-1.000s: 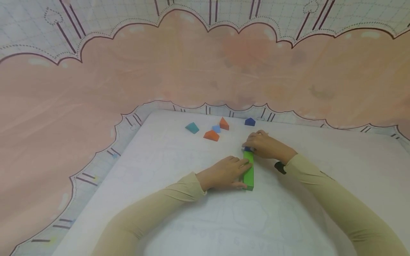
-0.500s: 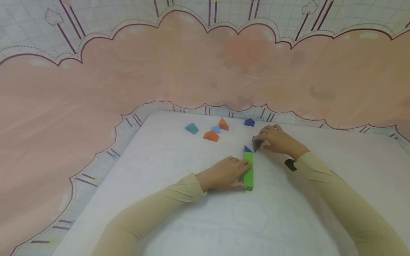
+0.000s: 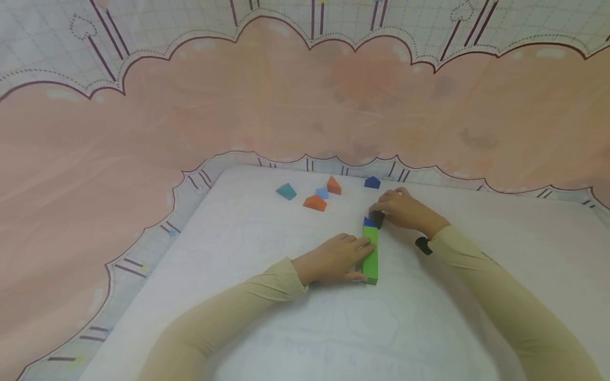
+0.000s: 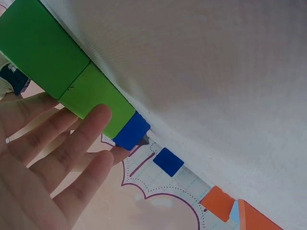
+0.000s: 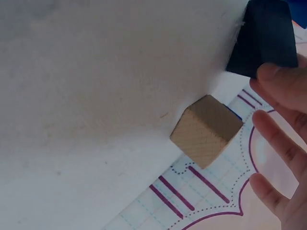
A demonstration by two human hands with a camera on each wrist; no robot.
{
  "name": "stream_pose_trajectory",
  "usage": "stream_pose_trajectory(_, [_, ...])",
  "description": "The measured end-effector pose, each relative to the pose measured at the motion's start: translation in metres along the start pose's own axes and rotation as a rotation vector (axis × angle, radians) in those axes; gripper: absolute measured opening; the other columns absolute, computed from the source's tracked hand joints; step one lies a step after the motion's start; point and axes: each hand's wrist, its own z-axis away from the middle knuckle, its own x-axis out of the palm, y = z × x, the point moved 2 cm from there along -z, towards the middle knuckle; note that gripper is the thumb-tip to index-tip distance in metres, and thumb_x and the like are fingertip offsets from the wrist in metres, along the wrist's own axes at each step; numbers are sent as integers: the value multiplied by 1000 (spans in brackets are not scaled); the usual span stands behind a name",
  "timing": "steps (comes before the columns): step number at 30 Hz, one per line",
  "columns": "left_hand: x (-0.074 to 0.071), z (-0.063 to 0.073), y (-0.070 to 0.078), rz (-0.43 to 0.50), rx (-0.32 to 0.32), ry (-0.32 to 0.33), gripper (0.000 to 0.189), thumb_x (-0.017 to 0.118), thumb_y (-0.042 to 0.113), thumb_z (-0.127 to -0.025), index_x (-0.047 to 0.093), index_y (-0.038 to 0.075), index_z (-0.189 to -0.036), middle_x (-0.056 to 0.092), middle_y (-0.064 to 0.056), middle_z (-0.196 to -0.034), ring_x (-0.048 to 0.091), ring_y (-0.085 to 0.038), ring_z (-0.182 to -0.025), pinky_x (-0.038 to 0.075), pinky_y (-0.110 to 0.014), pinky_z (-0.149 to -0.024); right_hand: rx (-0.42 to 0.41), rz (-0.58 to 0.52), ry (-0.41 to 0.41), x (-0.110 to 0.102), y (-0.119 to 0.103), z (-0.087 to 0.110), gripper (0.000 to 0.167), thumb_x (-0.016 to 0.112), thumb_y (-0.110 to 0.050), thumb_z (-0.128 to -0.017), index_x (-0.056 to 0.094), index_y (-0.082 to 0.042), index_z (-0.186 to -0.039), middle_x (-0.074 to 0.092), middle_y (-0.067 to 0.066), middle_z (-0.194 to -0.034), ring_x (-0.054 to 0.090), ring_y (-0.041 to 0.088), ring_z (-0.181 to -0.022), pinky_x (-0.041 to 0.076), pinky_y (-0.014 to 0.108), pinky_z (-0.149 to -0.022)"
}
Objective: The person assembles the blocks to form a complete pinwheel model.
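Two green blocks [image 3: 370,254] form a bar on the white table, their seam visible in the left wrist view [image 4: 74,79]. A small blue triangular block [image 3: 368,222] touches the bar's far end. My left hand [image 3: 333,258] rests against the bar from the left, its fingers straight along the side of the lighter green block [image 4: 93,96]. My right hand [image 3: 405,210] pinches a dark wedge-shaped block [image 5: 261,40] between thumb and fingers. That dark block stands just right of the blue triangular block in the head view.
Farther back lie a blue block [image 3: 372,182], with bare wooden faces [image 5: 206,132] in the right wrist view, two orange blocks [image 3: 315,202], a light-blue piece [image 3: 322,192] and a teal block [image 3: 286,191]. The table's far edge meets a patterned cloth [image 3: 305,121].
My right hand drew right and away from the blue triangular block, uncovering it and showing the dark block, then came back left beside it. My left hand has stayed at the green bar.
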Motion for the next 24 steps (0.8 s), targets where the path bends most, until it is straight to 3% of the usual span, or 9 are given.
stream_pose_trajectory(14, [-1,0,0,15,-5,-6,73,44,60,-91,33,13,-146,39,-5,-148,44,-19,-132,34,-32,-111,-47,83,121,-5,5,12,25,75,-3,-73,68,-6,-97,66,13,-99,58,34,-102,42,57,-90])
stream_pose_trajectory(24, [-1,0,-1,-3,5,7,72,44,60,-91,34,13,-146,40,-5,-147,46,-18,-129,35,-31,-110,2,20,79,-5,6,13,31,82,-13,-67,63,-6,-91,66,14,-105,56,33,-107,39,59,-95])
